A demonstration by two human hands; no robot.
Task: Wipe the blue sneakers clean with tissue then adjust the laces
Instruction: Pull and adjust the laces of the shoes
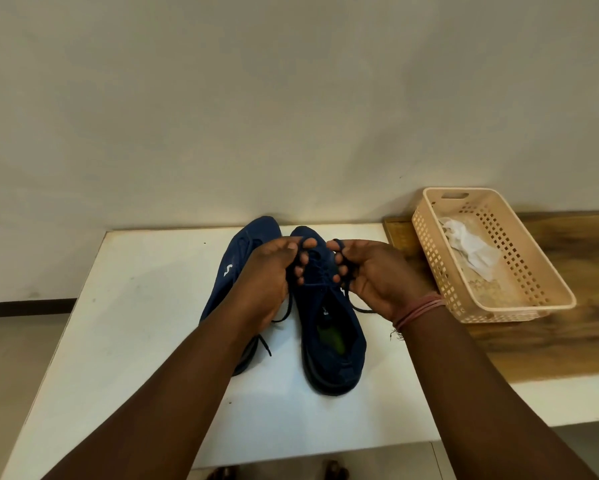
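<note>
Near the white bench's (pixel 135 306) far edge, the left hand (pixel 263 282) and right hand (pixel 374 275) each pinch the laces (pixel 317 284) over the right blue sneaker (pixel 329 334), beside the left blue sneaker (pixel 237 251), with crumpled tissue (pixel 471 247) in the beige basket (pixel 533 271) further right.

There is only one view, and it sits on my head, looking forward and down over my own forearms, which enter from the near edge and run toward the middle. It is a wide-angle lens, so the wall fills the whole far half and the edges bend. The white bench (pixel 128 306) lies close below me, its near edge almost under the camera. My left grip (pixel 274 271) and right grip (pixel 371 271) meet near the centre. The basket (pixel 520 306) sits off to the right, far side.
</note>
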